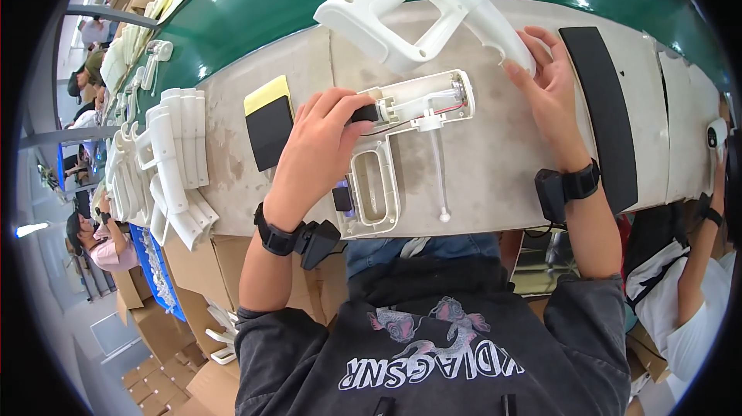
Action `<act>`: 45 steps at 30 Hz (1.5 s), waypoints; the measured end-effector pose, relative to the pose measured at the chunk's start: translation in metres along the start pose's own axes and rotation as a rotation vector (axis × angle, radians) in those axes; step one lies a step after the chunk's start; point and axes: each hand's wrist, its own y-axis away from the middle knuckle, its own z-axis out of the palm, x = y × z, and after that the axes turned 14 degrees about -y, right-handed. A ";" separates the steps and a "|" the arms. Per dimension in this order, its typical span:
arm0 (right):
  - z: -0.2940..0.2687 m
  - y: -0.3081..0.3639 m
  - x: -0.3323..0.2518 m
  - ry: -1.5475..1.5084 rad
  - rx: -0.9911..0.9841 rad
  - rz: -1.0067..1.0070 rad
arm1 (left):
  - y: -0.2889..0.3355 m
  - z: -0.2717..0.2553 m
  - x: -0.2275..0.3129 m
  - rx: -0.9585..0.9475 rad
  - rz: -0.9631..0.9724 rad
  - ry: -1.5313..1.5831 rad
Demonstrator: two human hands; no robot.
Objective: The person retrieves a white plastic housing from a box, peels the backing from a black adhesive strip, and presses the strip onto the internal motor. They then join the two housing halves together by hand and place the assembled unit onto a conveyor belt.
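In my right hand (550, 87) is a white plastic housing shell (394, 6) with a looped handle, gripped by its narrow right end between thumb and fingers. It is raised over the far side of the table. Below it lies a matching open housing half (402, 134), with a clear cylinder, red and dark wires and a thin translucent tube (439, 172) pointing toward me. My left hand (321, 138) closes round a black round part (365, 113) at that half's left end; the fingers partly hide it. A small purple-and-black piece (342, 198) sits at its handle.
A black pad with a yellow sheet (267, 99) lies left of my left hand. Several white shells (174, 145) are stacked farther left. A long black strip (599, 118) lies right of my right hand. Beyond the table runs a green surface (247, 10). Another person's arm (699, 250) is at right.
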 end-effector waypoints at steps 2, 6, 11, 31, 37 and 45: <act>-0.001 0.000 0.001 0.002 -0.024 -0.007 | -0.001 0.000 -0.001 -0.006 0.013 -0.004; -0.001 -0.001 0.001 0.012 -0.026 -0.006 | -0.004 -0.001 -0.001 -0.003 0.031 -0.020; -0.002 -0.001 0.001 0.022 -0.023 -0.015 | -0.007 -0.001 0.001 0.004 0.060 -0.013; -0.001 -0.003 -0.002 0.040 -0.035 0.005 | 0.008 0.006 -0.002 0.135 -0.021 0.034; 0.015 0.003 -0.029 0.108 -0.106 -0.056 | 0.023 -0.011 -0.012 0.138 -0.051 0.054; 0.070 0.007 -0.054 0.486 -0.574 -0.273 | 0.048 -0.028 -0.047 0.418 -0.264 0.222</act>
